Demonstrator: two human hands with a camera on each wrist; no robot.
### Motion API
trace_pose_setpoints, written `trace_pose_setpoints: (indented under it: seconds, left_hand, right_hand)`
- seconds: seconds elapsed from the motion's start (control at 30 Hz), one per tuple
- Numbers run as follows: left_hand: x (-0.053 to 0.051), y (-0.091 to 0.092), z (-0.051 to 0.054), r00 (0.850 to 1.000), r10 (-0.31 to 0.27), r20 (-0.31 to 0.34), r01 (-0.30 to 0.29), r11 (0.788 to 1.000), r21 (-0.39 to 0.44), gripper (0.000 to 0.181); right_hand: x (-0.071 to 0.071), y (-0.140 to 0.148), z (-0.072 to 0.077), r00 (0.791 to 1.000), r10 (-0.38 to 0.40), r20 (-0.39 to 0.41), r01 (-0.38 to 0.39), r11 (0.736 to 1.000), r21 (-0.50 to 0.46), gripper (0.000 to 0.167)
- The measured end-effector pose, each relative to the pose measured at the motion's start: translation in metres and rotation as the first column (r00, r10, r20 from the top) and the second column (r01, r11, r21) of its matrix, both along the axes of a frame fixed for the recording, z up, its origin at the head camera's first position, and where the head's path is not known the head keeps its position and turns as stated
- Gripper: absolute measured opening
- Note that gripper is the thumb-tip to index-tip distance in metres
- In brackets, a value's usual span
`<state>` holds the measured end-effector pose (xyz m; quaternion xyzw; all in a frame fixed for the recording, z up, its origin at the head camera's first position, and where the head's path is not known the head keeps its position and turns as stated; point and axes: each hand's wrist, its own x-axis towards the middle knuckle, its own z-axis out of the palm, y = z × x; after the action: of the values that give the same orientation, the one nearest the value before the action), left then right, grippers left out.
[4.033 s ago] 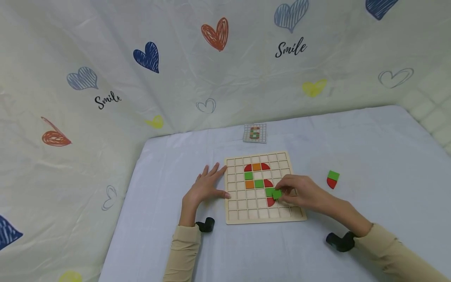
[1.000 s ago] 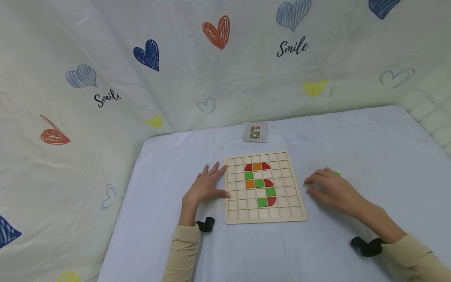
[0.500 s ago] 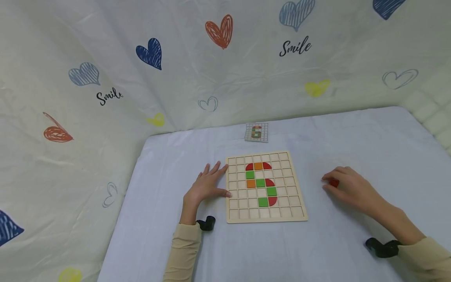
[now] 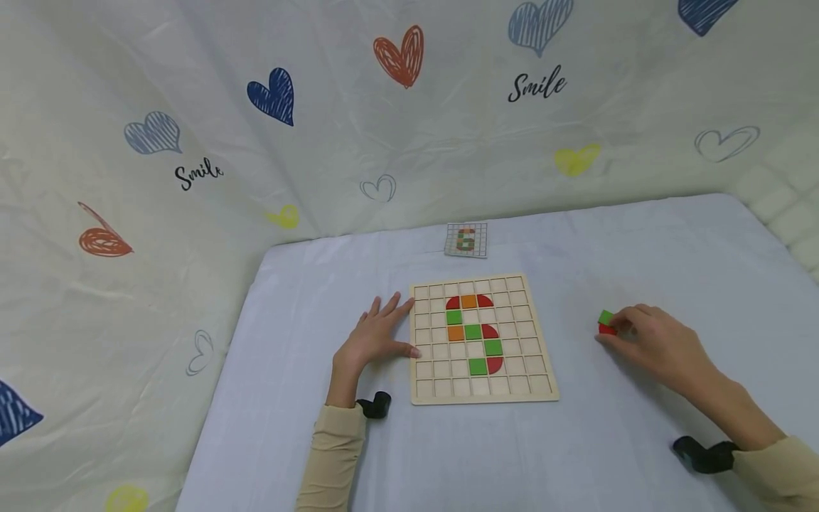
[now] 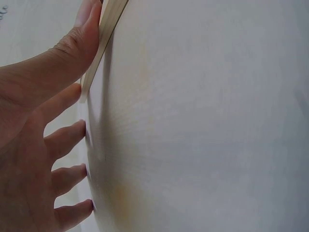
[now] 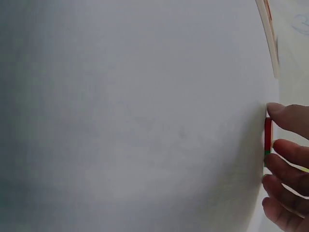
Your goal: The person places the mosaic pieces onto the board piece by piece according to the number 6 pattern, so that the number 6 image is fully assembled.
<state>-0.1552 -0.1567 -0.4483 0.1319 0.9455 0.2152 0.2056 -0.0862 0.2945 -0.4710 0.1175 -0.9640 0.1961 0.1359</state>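
Note:
My left hand (image 4: 377, 338) lies with its fingers spread at the left edge of a wooden grid board (image 4: 444, 391); the left wrist view shows the thumb (image 5: 72, 53) against the board's side (image 5: 108, 24). On the board, orange squares, green squares and red quarter-round tiles (image 4: 495, 365) form part of a figure. Over to the right, my right hand (image 4: 659, 348) has thumb and fingers curled about a red tile (image 6: 268, 135). A green square tile (image 4: 606, 317) sits against that red one, just beyond the fingertips. My fingers partly cover the red tile.
A small pattern card (image 4: 466, 240) with a gridded figure lies behind the board. White cloth (image 4: 640, 249) covers the table, and a printed curtain (image 4: 320, 142) hangs at the back. Black wrist cameras (image 4: 704, 455) sit on both wrists.
My right hand set a green square on the board's lower row, then went right to the two loose tiles and uncovered the green one. My left hand has stayed put.

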Motion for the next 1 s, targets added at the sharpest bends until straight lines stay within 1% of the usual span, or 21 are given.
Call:
trace_pose_setpoints:
  seconds: [0.07, 0.13, 0.27, 0.3, 0.37, 0.5, 0.6, 0.73, 0.87, 1.0]
  left_hand:
    - [0.000, 0.000, 0.000, 1.000, -0.001, 0.000, 0.001, 1.000, -0.004, 0.102]
    - [0.000, 0.000, 0.000, 1.000, -0.001, 0.000, 0.001, 1.000, -0.007, 0.102]
    - [-0.001, -0.001, -0.001, 1.000, -0.004, 0.000, 0.004, 1.000, -0.005, 0.102]
    - [-0.001, -0.001, -0.001, 1.000, -0.005, -0.001, 0.005, 1.000, -0.004, 0.102]
    - [-0.002, -0.001, -0.002, 1.000, -0.006, 0.002, 0.006, 1.000, -0.006, 0.102]
    - [-0.001, -0.001, -0.002, 1.000, -0.010, 0.003, 0.010, 1.000, -0.010, 0.102]
    - [0.000, 0.000, -0.001, 1.000, -0.011, 0.001, 0.012, 1.000, -0.009, 0.102]
    - [0.000, 0.000, -0.001, 1.000, -0.011, 0.004, 0.011, 1.000, -0.011, 0.102]
    - [-0.001, -0.001, -0.001, 1.000, -0.015, 0.000, 0.015, 1.000, -0.010, 0.102]
    - [-0.001, -0.001, -0.001, 1.000, -0.018, -0.005, 0.018, 1.000, -0.005, 0.102]
  right_hand:
    - [0.001, 0.001, 0.000, 1.000, -0.013, 0.016, 0.013, 1.000, -0.006, 0.031]
    - [0.001, 0.001, 0.000, 1.000, -0.015, 0.014, 0.015, 1.000, -0.010, 0.029]
    - [0.001, -0.002, -0.001, 1.000, 0.017, -0.013, -0.017, 1.000, -0.008, 0.025]
    - [0.001, -0.004, -0.001, 1.000, 0.024, -0.009, -0.024, 1.000, -0.010, 0.025]
    - [0.001, -0.008, -0.001, 0.999, 0.033, 0.011, -0.033, 0.999, -0.015, 0.026]
    - [0.000, -0.015, 0.001, 0.996, 0.032, 0.083, -0.030, 0.999, -0.022, 0.027]
    - [-0.001, -0.017, 0.002, 0.996, 0.045, 0.081, -0.044, 0.999, -0.014, 0.026]
    - [-0.002, -0.018, 0.001, 0.994, 0.100, 0.041, -0.098, 0.994, -0.046, 0.029]
    - [-0.003, -0.020, 0.001, 0.984, 0.172, 0.045, -0.167, 0.981, -0.095, 0.032]
    - [-0.004, -0.023, 0.001, 0.973, 0.230, 0.027, -0.226, 0.968, -0.113, 0.035]
